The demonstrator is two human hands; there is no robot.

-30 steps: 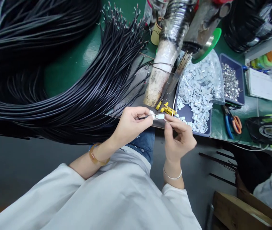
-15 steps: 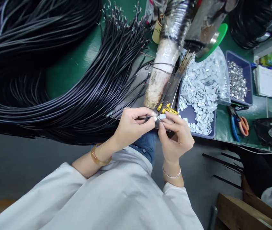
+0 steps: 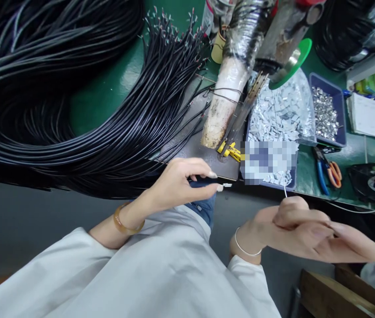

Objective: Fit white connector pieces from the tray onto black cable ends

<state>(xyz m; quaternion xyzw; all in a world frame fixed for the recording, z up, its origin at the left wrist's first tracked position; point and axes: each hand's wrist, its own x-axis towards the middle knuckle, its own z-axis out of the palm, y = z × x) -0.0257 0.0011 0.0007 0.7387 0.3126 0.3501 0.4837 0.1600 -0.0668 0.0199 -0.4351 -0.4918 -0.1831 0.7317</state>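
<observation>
My left hand (image 3: pixel 184 181) is at the table's front edge, thumb and forefinger apart with a dark gap between them. Just past the thumb tip is a small pale piece (image 3: pixel 227 185); whether it touches the thumb is unclear. My right hand (image 3: pixel 293 227) is out to the right, in front of the table edge, blurred and with its fingers folded. From its top a thin pale wire (image 3: pixel 286 190) rises toward the tray. Black cables (image 3: pixel 114 128) with stripped ends sweep across the table at left. A yellow clip (image 3: pixel 230 151) sits beyond my left hand.
A blue tray (image 3: pixel 294 180) holds many small pale pieces, part of it pixelated. Behind are a tray (image 3: pixel 341 115) of metal parts and a green-rimmed reel (image 3: pixel 306 51). Pliers (image 3: pixel 323 170) lie at right. A taped white tube (image 3: pixel 222 97) slants over the table.
My right hand has moved away from the left, to the right and toward me. My left thumb and forefinger have parted from their pinch. The small pale piece now shows lower.
</observation>
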